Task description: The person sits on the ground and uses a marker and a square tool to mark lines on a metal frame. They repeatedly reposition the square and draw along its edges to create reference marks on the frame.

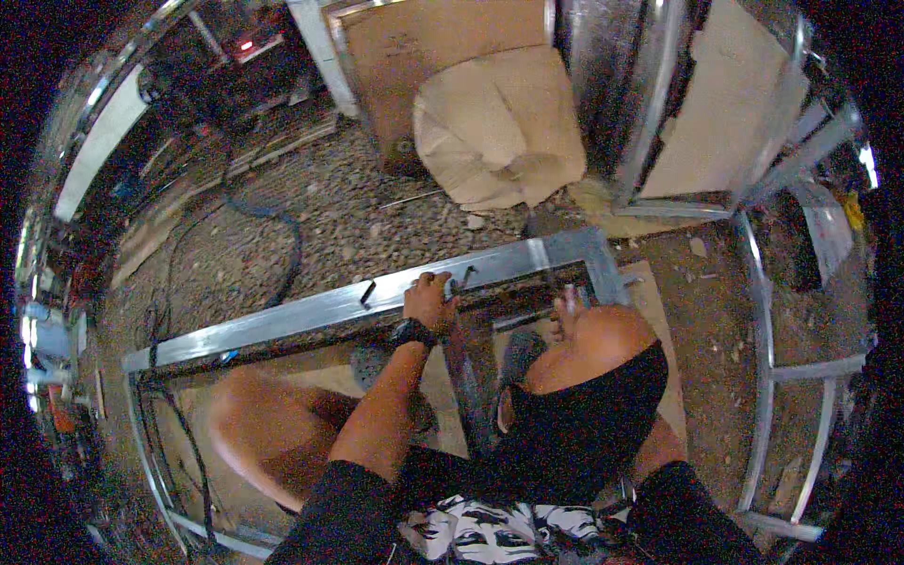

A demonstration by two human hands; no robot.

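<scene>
A long, shiny metal frame [311, 315] lies across in front of me, with dark slots cut into its wide bar. On that bar, beside one slot, rests my left hand [430, 305]. Its fingers are curled in around something small and shiny that I cannot make out. My right hand [563, 318] is beyond my right knee, near the frame's right corner, and is smeared by motion. Its fingers look curled round a pale, blurred thing, which streaks up toward the bar; its kind does not show. A crossbar [461, 367] runs from under my left hand toward me.
Flat board [438, 384] lies beneath the frame. Gravel [348, 217] and a dark cable [299, 247] spread beyond it. A crumpled brown paper sack [504, 127] stands at the back before a cardboard panel. Another metal frame [763, 377] is at the right.
</scene>
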